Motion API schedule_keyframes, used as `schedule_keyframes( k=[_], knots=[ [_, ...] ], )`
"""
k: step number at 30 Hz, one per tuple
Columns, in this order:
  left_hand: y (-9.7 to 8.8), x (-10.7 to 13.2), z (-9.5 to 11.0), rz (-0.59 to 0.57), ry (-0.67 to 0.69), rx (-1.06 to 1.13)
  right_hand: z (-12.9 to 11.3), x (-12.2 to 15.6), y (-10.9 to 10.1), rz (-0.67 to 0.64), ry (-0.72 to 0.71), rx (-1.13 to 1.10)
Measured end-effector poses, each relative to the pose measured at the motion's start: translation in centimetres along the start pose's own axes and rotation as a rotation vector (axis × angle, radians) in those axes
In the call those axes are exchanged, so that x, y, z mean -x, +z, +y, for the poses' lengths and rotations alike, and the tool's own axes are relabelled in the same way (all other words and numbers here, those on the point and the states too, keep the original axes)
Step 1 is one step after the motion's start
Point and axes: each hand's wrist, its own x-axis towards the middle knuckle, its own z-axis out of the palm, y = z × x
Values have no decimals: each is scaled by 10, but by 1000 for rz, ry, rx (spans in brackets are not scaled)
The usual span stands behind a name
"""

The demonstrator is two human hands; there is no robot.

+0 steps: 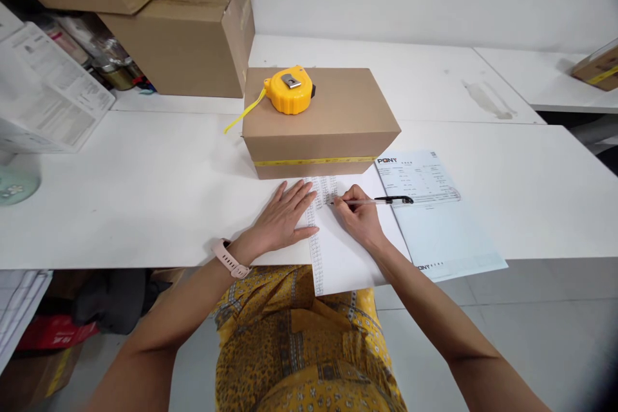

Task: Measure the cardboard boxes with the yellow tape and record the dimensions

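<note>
My right hand [360, 215] grips a pen [371, 201] with a clear barrel and black cap on its rear end, its tip on a white sheet [342, 264]. Columns of small handwriting run along the sheet's left side and top. Flat on the table beside it lies my left hand [286, 215], fingers spread, its fingertips and thumb touching the sheet's left edge. A closed cardboard box [328, 119] stands just beyond both hands, over the sheet's far end. On top of it rests a yellow tape measure [290, 90] with a yellow strap.
A pale blue printed form [434, 219] lies right of the sheet and overhangs the white table's [521, 206] front edge. Stacked cartons [183, 45] fill the back left, near a white printed box [53, 90]. Another carton [599, 67] sits far right.
</note>
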Motion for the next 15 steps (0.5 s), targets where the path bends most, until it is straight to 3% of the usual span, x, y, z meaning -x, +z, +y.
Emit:
schedule_keyframes(
  k=[15],
  knots=[
    [0, 0, 0, -1, 0, 16, -2, -1, -1, 31, 6, 6]
  ],
)
